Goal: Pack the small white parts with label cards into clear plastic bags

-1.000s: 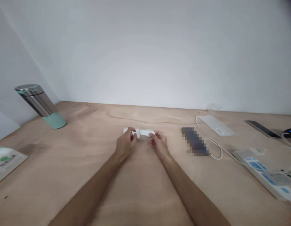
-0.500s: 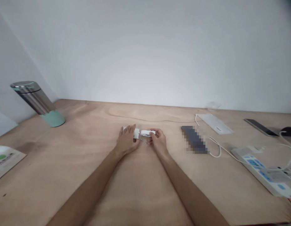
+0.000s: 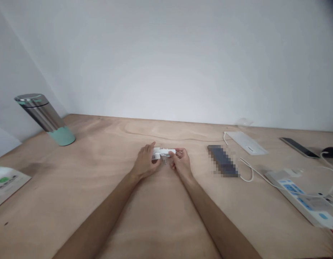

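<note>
My left hand [image 3: 145,161] is closed around a small white block [image 3: 156,154], with its thumb at the near side and its fingers over the far side. Clear plastic wrapping [image 3: 164,160] hangs crumpled between both hands. My right hand [image 3: 181,162] pinches a slim white oblong bundle [image 3: 167,152] between thumb and fingers; its left end meets the block and the wrapping. Whether that end goes inside the wrapping I cannot tell. Both hands are low over the wooden table [image 3: 161,208].
A steel and mint-green flask [image 3: 51,117] stands at the left, a printed packet [image 3: 10,183] nearer. To the right lie a blurred dark phone-like slab [image 3: 224,160], a white pouch [image 3: 247,142], another phone [image 3: 298,146] and a power strip [image 3: 298,196] with white cables [image 3: 260,172].
My right hand's white bundle has shifted and turned slightly, its end now meeting the block. More of the block shows beside my left fingers. The rest of the table stays as it was.
</note>
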`<action>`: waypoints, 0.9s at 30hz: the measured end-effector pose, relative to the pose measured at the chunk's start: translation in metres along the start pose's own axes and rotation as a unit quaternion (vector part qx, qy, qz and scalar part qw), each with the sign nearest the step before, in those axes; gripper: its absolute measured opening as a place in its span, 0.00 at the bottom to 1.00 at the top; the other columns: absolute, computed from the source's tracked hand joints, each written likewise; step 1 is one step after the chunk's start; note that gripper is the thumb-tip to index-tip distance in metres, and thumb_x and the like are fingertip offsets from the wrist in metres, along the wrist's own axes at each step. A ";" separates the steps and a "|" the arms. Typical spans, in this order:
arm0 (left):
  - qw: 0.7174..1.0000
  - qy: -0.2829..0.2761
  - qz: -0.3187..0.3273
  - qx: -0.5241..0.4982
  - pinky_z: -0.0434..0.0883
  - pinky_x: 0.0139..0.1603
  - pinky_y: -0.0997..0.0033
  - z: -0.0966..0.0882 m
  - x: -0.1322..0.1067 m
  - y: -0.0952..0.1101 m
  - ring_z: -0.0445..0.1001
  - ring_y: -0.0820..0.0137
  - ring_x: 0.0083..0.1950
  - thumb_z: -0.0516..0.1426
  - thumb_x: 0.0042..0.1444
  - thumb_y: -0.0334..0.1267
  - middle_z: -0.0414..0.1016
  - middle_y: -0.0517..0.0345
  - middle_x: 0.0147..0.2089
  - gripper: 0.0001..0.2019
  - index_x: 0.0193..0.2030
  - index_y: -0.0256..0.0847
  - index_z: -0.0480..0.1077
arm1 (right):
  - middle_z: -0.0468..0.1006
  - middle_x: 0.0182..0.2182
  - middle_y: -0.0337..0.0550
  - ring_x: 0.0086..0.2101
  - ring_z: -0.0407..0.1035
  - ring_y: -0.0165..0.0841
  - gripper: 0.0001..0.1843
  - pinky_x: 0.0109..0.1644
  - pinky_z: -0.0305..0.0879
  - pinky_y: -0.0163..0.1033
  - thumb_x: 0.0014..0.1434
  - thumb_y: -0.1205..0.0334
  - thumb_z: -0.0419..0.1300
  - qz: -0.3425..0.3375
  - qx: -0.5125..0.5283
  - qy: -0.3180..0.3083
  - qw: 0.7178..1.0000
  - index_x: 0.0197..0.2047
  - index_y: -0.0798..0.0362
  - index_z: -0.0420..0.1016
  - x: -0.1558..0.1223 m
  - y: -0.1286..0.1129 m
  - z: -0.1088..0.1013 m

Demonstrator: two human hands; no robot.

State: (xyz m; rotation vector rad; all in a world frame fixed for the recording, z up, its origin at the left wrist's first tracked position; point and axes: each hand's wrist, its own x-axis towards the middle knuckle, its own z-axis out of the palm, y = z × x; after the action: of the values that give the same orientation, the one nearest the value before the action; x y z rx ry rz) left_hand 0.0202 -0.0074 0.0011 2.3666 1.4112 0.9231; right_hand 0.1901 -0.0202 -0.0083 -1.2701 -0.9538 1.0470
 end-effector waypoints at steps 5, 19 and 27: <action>0.999 0.019 -0.006 -0.034 0.62 0.58 0.52 0.001 0.000 -0.002 0.65 0.56 0.56 0.57 0.53 0.43 0.64 0.44 0.54 0.32 0.63 0.37 0.52 | 0.74 0.23 0.35 0.13 0.59 0.24 0.19 0.12 0.54 0.30 0.47 0.51 0.65 -0.006 -0.006 0.009 1.000 0.33 0.50 0.60 0.004 0.006 -0.001; 0.997 0.046 0.018 -0.062 0.64 0.57 0.54 0.009 0.001 -0.006 0.65 0.58 0.56 0.59 0.52 0.43 0.64 0.46 0.53 0.27 0.58 0.40 0.58 | 0.68 0.19 0.32 0.13 0.61 0.25 0.09 0.12 0.59 0.30 0.50 0.57 0.59 0.043 -0.044 0.027 0.998 0.30 0.52 0.63 0.010 0.006 -0.001; 1.000 -0.025 -0.005 0.018 0.58 0.59 0.50 -0.002 0.002 -0.012 0.64 0.54 0.57 0.60 0.49 0.54 0.68 0.48 0.54 0.31 0.57 0.42 0.61 | 0.67 0.23 0.30 0.12 0.59 0.23 0.09 0.10 0.55 0.30 0.49 0.59 0.59 -0.029 -0.125 0.067 0.989 0.32 0.51 0.62 0.008 0.005 -0.002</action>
State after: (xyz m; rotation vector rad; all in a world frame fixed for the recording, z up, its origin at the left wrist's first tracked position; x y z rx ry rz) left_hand 0.0113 0.0002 -0.0025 2.3884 1.4304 0.8365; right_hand 0.1939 -0.0132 -0.0135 -1.4895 -1.0344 0.8032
